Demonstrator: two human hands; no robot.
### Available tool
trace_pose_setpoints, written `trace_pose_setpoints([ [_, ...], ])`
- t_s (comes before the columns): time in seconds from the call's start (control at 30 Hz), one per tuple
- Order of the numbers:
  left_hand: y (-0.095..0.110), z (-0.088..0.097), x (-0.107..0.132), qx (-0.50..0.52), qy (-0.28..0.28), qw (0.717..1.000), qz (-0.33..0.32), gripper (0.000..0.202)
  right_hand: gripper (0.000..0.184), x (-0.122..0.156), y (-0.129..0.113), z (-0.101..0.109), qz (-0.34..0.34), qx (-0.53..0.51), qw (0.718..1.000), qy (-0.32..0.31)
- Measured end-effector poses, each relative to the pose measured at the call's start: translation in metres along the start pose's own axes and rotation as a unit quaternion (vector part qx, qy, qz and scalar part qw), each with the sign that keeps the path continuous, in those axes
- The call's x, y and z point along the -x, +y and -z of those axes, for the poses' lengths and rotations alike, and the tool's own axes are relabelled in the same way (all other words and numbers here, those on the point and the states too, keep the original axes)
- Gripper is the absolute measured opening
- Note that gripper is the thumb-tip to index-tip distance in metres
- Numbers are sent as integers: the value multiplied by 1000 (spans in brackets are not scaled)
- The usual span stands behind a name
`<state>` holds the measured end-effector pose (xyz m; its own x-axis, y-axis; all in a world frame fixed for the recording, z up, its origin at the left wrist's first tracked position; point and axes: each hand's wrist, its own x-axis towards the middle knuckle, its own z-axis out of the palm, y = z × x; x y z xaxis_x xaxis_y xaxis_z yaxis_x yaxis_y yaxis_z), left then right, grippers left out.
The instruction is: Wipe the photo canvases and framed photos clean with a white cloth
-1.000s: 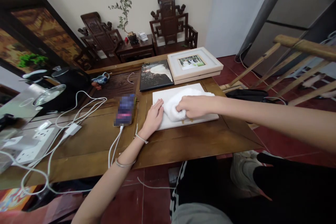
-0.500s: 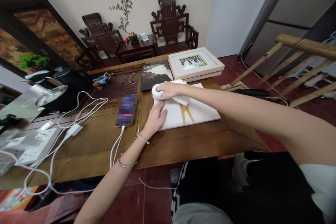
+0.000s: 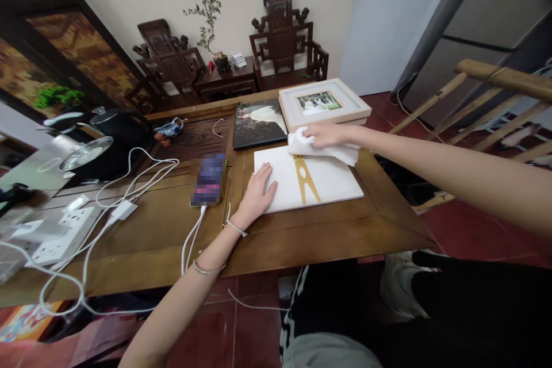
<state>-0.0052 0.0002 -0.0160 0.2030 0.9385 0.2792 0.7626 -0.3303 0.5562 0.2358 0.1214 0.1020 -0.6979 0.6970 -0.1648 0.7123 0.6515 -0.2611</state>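
A white panel (image 3: 336, 181), looking like the back of a picture frame, lies flat on the wooden table. A gold-coloured stand leg (image 3: 303, 177) is fixed on its middle. My left hand (image 3: 259, 191) rests on the panel's left edge, fingers stretched out. My right hand (image 3: 328, 135) grips a white cloth (image 3: 340, 152), which lies over the panel's far right part and hangs past its edge. Behind the panel are a dark picture (image 3: 259, 123) of a white gown and a white-framed photo (image 3: 357, 104), which sits on top of another frame.
A phone (image 3: 209, 179) with a charging cable lies left of my left hand. A power strip (image 3: 64, 236), tangled white cables and a black kettle (image 3: 123, 132) stand farther left. On the right, a wooden chair (image 3: 495, 77) stands beside the table.
My right hand has moved right across the panel with the cloth, uncovering the panel's upper left and more of the stand leg. My left hand has stayed in place.
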Motion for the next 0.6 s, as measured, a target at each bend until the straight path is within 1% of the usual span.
trace_pose_setpoints([
  [0.1,4,0,3,-29,-8,999,-14,52,17,30,26,-13,-18,21,999,29],
  [0.17,5,-1,5,-47,-13,999,-20,52,15,51,35,-26,2,43,998,45],
  [0.23,6,-1,6,-56,-13,998,-24,51,16,71,38,-39,34,44,997,56],
  [0.33,7,-1,6,-62,-10,998,-26,50,16,101,27,-50,64,19,997,46],
  [0.43,7,-1,5,-68,-14,997,-25,50,20,127,7,-48,77,-27,997,-9],
  [0.53,7,-1,5,-70,-13,997,-28,50,24,141,-10,-40,74,-62,993,-69],
  [0.6,6,-2,5,-71,-11,997,-29,50,25,141,-15,-35,70,-64,992,-85],
])
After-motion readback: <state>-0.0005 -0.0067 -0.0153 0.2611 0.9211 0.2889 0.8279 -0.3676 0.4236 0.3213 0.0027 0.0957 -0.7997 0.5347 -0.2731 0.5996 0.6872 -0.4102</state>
